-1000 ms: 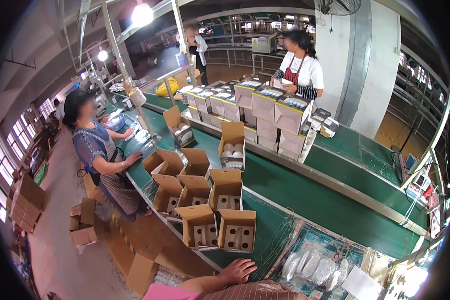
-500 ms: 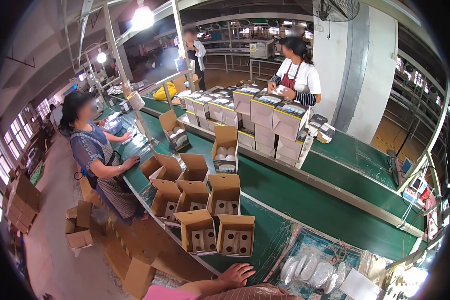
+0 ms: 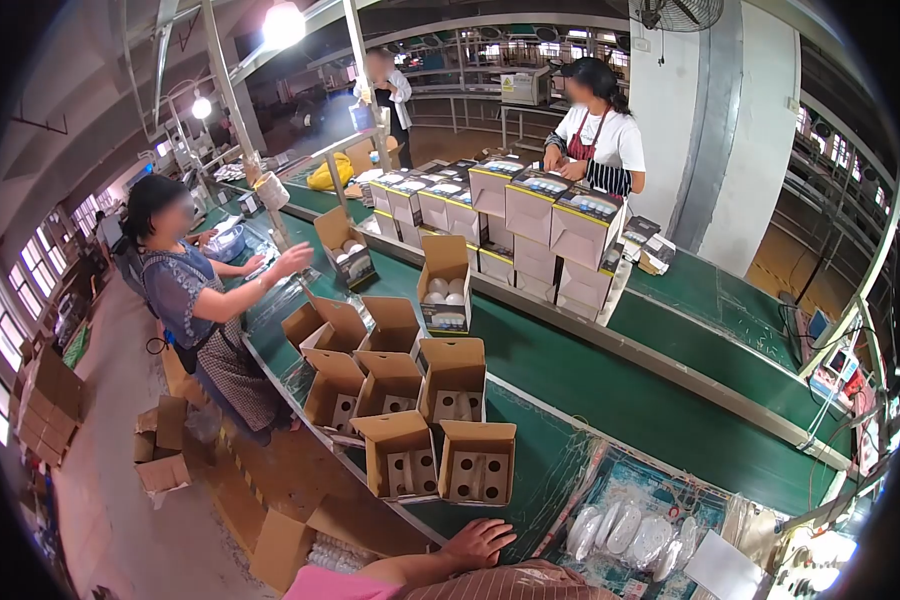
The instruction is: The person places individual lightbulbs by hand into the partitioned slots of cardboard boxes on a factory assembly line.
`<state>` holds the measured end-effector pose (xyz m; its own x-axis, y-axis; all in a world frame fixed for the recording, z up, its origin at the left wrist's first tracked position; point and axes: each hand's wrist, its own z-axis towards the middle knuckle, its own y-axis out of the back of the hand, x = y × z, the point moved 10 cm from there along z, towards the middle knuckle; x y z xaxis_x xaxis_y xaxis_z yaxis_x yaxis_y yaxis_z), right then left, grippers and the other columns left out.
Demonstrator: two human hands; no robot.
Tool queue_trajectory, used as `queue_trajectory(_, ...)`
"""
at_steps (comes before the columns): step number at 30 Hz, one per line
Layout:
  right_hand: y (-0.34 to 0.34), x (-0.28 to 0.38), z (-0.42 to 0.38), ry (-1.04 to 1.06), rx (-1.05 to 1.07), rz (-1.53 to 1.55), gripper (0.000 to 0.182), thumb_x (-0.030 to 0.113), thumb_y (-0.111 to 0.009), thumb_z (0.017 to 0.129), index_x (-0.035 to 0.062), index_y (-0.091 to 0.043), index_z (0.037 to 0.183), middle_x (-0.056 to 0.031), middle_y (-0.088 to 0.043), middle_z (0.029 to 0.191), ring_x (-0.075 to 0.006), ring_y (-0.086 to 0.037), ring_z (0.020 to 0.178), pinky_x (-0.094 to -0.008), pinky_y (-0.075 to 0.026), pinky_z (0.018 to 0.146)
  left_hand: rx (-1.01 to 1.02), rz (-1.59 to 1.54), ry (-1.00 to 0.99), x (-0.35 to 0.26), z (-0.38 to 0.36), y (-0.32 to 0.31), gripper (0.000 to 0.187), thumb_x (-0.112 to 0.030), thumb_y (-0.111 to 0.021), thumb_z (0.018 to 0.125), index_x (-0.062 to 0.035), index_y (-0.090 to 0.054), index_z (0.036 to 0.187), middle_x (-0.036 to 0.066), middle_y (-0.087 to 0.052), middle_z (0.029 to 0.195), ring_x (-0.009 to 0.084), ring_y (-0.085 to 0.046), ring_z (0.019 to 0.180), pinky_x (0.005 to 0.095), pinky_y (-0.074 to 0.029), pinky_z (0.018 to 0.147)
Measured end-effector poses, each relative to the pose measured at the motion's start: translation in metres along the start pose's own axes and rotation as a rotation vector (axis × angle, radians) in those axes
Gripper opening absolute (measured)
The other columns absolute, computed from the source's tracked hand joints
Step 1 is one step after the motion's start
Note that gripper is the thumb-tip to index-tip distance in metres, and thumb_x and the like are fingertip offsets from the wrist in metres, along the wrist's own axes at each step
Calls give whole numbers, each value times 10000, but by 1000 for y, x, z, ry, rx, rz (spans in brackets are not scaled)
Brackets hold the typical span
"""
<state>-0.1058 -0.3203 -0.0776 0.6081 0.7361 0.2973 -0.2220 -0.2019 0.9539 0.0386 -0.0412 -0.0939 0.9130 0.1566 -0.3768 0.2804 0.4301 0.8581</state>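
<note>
Resting flat on the green belt's near edge, your left hand has fingers spread and grips nothing. Your right hand is out of frame. Nearest to that hand: an open carton with a holed insert, just beyond the fingertips, touching a second open carton on its left. More open cartons sit behind them in a cluster. Bagged white parts lie to your right. A co-worker in an apron stands at the left with one hand raised. Another person stands behind stacked printed boxes across the line.
</note>
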Motion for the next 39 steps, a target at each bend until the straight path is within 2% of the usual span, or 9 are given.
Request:
queue_trajectory(5,-2,1,-2,-6,1,4,598,256,-746,735,108,-538,1276,-166,-605,1248,-308,-608,1101,-422,-505,894,-23,-2,-6,-1,0,1,502,-110,-609,738,-104,-590,1240,105,-555,1270,288,-517,1206,443,-438,1009)
queue_trajectory(8,-3,1,-3,-9,1,5,592,257,-745,734,107,-543,1270,-165,-607,1245,-307,-610,1099,-421,-506,892,30,7,-7,6,-8,-16,504,-193,-577,798,-112,-554,1295,103,-533,1331,283,-467,1270,456,-392,1056)
queue_trajectory(17,-4,0,-5,-3,5,8,572,258,-742,734,106,-556,1253,-162,-614,1235,-304,-615,1095,-418,-510,887,91,-6,26,4,-5,-14,498,-184,-567,826,-105,-535,1317,113,-523,1351,291,-455,1283,460,-378,1073)
queue_trajectory(32,-5,2,3,-4,15,15,539,261,-737,733,104,-579,1224,-158,-625,1219,-300,-623,1089,-414,-515,880,54,28,3,5,-5,-16,517,-197,-607,809,-131,-529,1316,86,-512,1347,270,-466,1274,448,-394,1063)
queue_trajectory(35,-7,2,3,-3,18,16,533,262,-736,733,103,-583,1218,-157,-627,1216,-300,-625,1087,-413,-517,878,2,61,-20,1,-2,-9,488,-164,-614,768,-151,-581,1255,89,-553,1275,262,-531,1196,435,-461,990)
queue_trajectory(39,-7,3,5,-5,19,17,524,262,-735,733,103,-589,1210,-156,-630,1212,-298,-627,1086,-412,-518,876,18,76,-31,0,0,-6,499,-191,-619,783,-156,-566,1278,79,-542,1291,251,-518,1211,430,-458,991)
